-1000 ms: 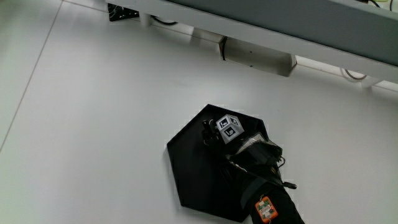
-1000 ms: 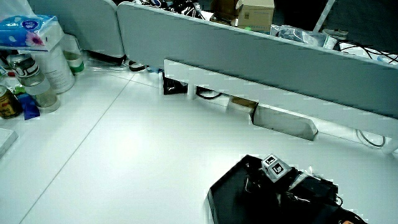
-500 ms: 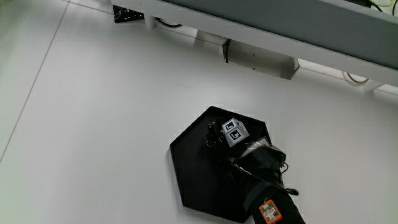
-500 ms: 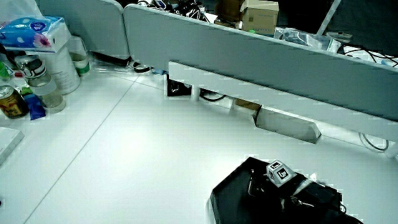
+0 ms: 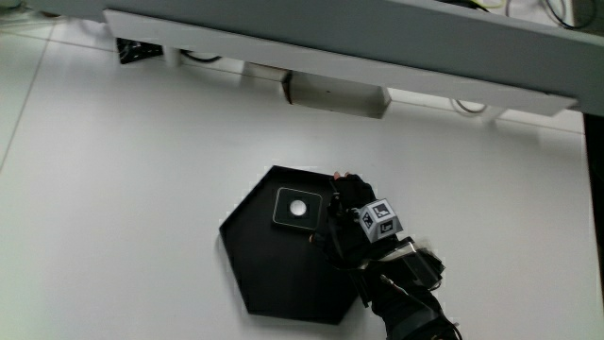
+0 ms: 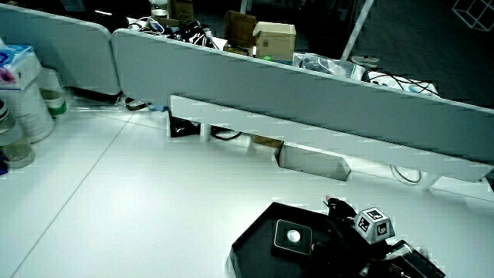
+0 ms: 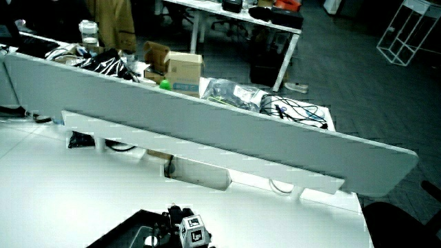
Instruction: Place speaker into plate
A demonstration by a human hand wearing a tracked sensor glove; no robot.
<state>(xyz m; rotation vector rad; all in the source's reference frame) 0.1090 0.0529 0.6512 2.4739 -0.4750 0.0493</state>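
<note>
Flat black hexagonal plate, uniform, no pattern; same black in both side views. Small square black speaker with a thin pale outline and a white round centre, seen likewise in a side view. Black-gloved hand with a white-and-black patterned marker cube on its back; cube faces show black square marks on white. Plain white tabletop. Grey-blue low partition panel with a white rail along its base. Brown cardboard box over the partition's top edge. Pale blue tissue pack at the table's edge.
</note>
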